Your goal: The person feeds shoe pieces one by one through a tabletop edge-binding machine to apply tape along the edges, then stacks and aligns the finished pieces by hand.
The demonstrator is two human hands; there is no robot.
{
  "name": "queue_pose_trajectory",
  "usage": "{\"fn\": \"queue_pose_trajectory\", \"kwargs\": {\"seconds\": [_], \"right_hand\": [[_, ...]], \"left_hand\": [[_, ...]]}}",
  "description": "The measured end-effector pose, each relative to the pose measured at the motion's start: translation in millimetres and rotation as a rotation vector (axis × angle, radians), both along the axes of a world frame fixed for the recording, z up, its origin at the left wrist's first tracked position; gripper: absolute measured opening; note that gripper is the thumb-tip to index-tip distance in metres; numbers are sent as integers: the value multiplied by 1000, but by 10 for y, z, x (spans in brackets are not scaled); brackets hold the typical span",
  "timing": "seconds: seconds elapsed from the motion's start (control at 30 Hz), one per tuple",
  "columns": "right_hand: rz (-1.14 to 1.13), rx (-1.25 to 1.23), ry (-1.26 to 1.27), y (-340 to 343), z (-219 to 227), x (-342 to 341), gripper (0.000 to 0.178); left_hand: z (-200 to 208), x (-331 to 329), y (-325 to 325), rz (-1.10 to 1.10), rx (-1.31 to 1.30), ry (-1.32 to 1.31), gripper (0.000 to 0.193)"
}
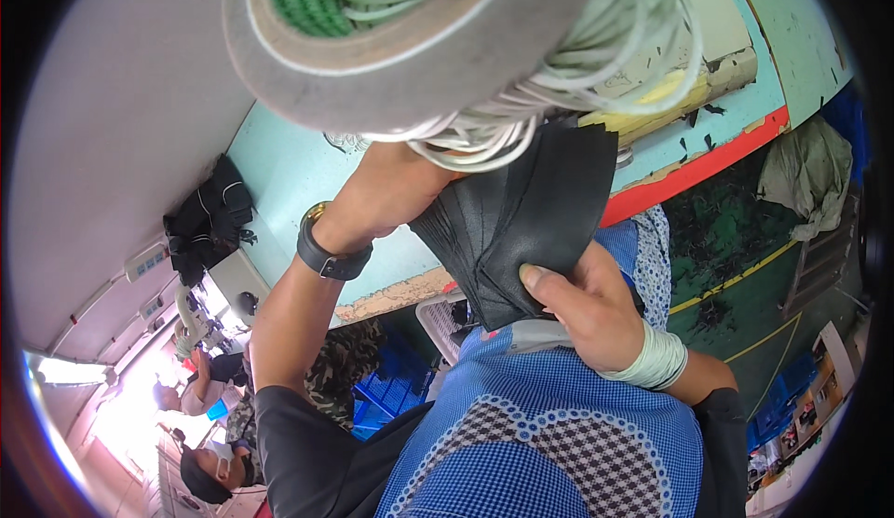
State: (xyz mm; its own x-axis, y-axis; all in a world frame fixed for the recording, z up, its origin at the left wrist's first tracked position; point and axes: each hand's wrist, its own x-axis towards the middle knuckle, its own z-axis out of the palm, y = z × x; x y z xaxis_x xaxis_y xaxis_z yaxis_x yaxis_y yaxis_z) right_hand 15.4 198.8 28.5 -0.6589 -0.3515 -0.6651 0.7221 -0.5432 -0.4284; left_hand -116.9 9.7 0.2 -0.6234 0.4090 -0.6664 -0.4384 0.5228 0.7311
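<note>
A fanned stack of thin black leather-like pieces [521,220] hangs between my hands, above my lap and the table edge. My right hand [596,304] is closed on its lower right end, the thumb pressed flat on the top piece. Several white elastic bands are wrapped around the right wrist. At the stack's upper left edge, my left hand [400,192] is closed on it, its fingertips partly hidden by hanging white bands [494,136]. A dark-strapped watch sits on that wrist. Just above the left hand looms a large grey ring [410,80].
A pale green table [289,178] with a worn red edge [689,178] lies beyond my hands, a yellowish roller-like bar [680,99] on it. Black scraps lie on the green floor [717,229]. People sit at the lower left; a white basket [438,322] stands beside my apron.
</note>
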Motion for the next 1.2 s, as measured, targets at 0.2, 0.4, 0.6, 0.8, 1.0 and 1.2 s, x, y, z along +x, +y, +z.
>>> {"fn": "queue_pose_trajectory", "kwargs": {"seconds": [0.2, 0.4, 0.6, 0.8, 1.0, 1.2], "right_hand": [[-209, 138, 31, 42, -154, 9, 24], [-52, 61, 72, 27, -82, 90, 29], [-70, -55, -63, 14, -43, 86, 31], [20, 196, 28, 72, -60, 24, 32], [-37, -28, -26, 37, -69, 130, 34], [-144, 32, -10, 3, -89, 61, 30]], "left_hand": [[-108, 10, -48, 175, 220, -63, 16], [-71, 47, -94, 118, 141, -29, 9], [25, -9, 12, 9, 4, 5, 14], [-207, 10, -56, 51, 107, 112, 11], [-86, 41, -95, 49, 90, -67, 11], [-129, -3, -25, 13, 8, 61, 13]]}}
